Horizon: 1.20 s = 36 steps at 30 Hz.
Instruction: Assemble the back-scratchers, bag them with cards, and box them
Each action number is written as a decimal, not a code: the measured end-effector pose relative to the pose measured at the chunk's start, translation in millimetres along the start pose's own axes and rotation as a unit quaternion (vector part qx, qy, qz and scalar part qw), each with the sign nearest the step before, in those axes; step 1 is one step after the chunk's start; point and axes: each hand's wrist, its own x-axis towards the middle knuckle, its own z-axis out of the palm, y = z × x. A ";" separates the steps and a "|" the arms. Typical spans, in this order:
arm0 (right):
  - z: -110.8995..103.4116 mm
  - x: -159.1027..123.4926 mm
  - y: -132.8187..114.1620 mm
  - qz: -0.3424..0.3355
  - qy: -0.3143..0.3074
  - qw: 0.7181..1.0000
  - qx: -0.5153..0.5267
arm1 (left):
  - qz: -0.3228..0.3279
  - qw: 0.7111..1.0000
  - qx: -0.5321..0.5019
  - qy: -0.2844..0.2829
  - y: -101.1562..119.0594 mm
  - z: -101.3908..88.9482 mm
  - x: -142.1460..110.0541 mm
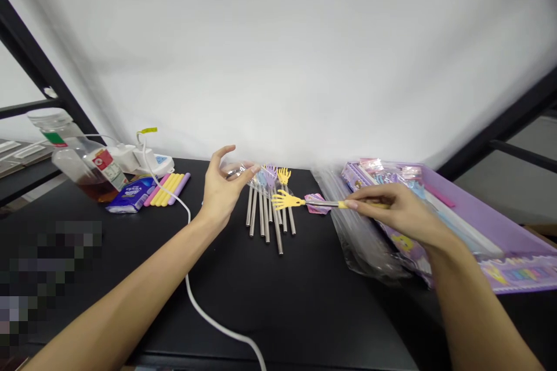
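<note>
My right hand point(387, 208) is closed around the yellow handle of a back scratcher point(289, 202). Its metal rod points left and ends in a yellow hand-shaped head. A clear plastic bag point(240, 169) sits between the thumb and fingers of my left hand point(221, 188), whose index finger sticks out upward. Just beyond, several metal rods point(278, 237) lie side by side on the black table, some with purple, blue and yellow hand-shaped heads; the bag partly covers these. A small pink wrapper point(317, 204) lies behind the held rod.
At right, a purple display box point(474, 203) holds packaged items, with clear plastic sleeves point(361, 243) beside it. Coloured handles point(167, 190), a blue tissue pack point(133, 194), a tilted bottle point(87, 156) and a power strip point(162, 163) stand left. A white cable point(195, 304) crosses the table.
</note>
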 end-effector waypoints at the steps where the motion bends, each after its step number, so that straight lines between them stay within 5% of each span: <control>1: -1.1 0.2 2.1 -0.006 0.013 1.000 -0.009 | 0.000 1.000 0.001 0.001 0.5 0.1 -0.3; 5: 0.8 1.3 4.0 -0.019 0.044 0.999 -0.012 | -0.002 1.000 0.006 0.005 0.4 1.5 -2.2; 23: 32.3 10.2 -9.7 -0.049 -0.004 0.997 0.065 | -0.001 0.998 0.059 -0.031 -8.2 12.4 -18.1; 36: 94.3 6.2 -35.6 -0.039 -0.070 0.964 0.253 | 0.004 0.996 0.058 -0.060 -7.0 18.1 -25.8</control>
